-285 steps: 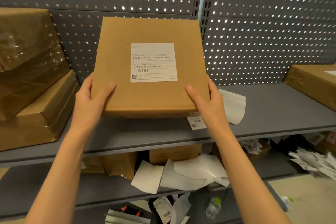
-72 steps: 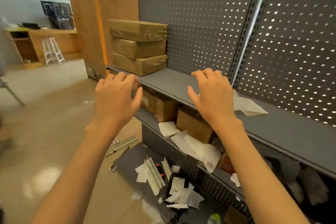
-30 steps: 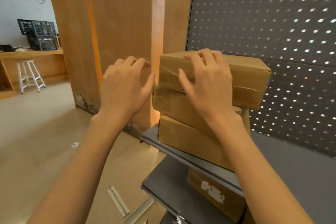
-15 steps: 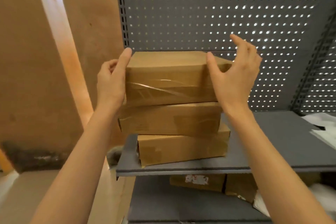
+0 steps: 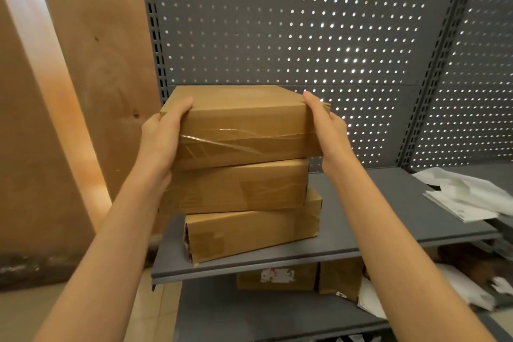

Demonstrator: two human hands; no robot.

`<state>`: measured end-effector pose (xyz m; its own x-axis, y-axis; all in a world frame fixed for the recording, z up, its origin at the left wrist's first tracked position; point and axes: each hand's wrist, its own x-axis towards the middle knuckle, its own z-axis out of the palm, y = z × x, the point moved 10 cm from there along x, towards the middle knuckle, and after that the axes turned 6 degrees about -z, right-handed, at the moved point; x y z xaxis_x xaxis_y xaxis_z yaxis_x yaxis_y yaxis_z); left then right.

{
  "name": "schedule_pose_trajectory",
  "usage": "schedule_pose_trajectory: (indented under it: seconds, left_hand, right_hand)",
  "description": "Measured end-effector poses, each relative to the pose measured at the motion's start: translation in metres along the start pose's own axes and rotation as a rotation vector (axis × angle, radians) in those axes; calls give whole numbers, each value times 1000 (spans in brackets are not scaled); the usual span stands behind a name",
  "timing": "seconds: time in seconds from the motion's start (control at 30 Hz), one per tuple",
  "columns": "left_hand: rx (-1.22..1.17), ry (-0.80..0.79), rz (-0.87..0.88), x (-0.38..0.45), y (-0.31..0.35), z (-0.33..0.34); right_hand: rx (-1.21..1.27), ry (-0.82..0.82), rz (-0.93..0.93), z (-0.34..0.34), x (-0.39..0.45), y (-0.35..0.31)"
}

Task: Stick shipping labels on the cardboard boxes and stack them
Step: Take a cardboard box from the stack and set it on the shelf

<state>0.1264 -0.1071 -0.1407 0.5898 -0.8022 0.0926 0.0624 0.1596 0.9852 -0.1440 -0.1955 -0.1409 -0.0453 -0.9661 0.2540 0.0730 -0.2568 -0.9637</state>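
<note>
Atop a stack of three on the grey metal shelf (image 5: 388,219), the flat brown taped cardboard box (image 5: 244,125) is clasped at its ends by the left hand (image 5: 163,136) and right hand (image 5: 324,125), thumbs over its top edge. Judging by this, fetching the next unlabelled box is under way; the lift should come straight up, without dragging the two boxes beneath (image 5: 238,208).

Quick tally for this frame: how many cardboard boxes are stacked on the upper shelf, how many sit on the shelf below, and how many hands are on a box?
Stacked boxes on the upper shelf: 3 (top box, middle box, bottom box)
Boxes on the shelf below: 2 visible (lower-left box, lower-right box)
Hands holding the top box: 2 (left hand, right hand)
Total: 7
</note>
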Motion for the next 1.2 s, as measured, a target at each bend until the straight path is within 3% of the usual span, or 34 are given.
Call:
schedule_pose_trajectory:
  seconds: [0.17,0.7,1.2]
  left_hand:
    - [-10,0,0,-4,-1,0]
    - [-21,-72,261,-50,26,47]
    - [0,-30,351,-96,23,191]
  right_hand:
    - [34,18,-13,-6,-6,-3]
    - [50,79,-136,-78,-22,-29]
    - [81,48,-168,-217,44,-31]
